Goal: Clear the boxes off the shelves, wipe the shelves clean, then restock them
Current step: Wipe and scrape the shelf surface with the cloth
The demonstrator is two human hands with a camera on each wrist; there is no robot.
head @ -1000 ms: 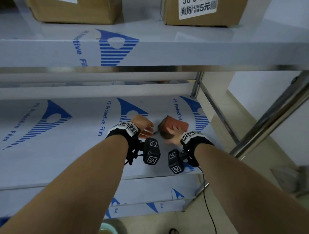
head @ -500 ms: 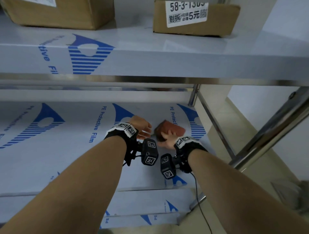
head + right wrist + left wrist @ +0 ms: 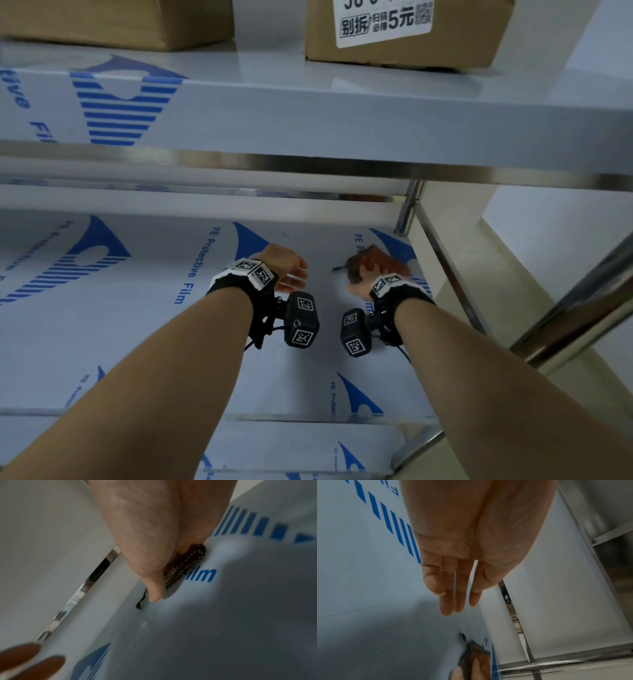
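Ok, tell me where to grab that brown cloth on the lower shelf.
Grip the cloth by its bunched middle, from above, as the right hand does now. It lies low and flat on the lower shelf, so no side offers an edge.

Both forearms extended forward, near parallel. Left hand (image 3: pixel 289 270) open-palmed, fingers (image 3: pixel 452 601) straight, together, holding nothing. Right hand (image 3: pixel 364 277) palm down, pressing flat, thumb (image 3: pixel 154 588) extended.
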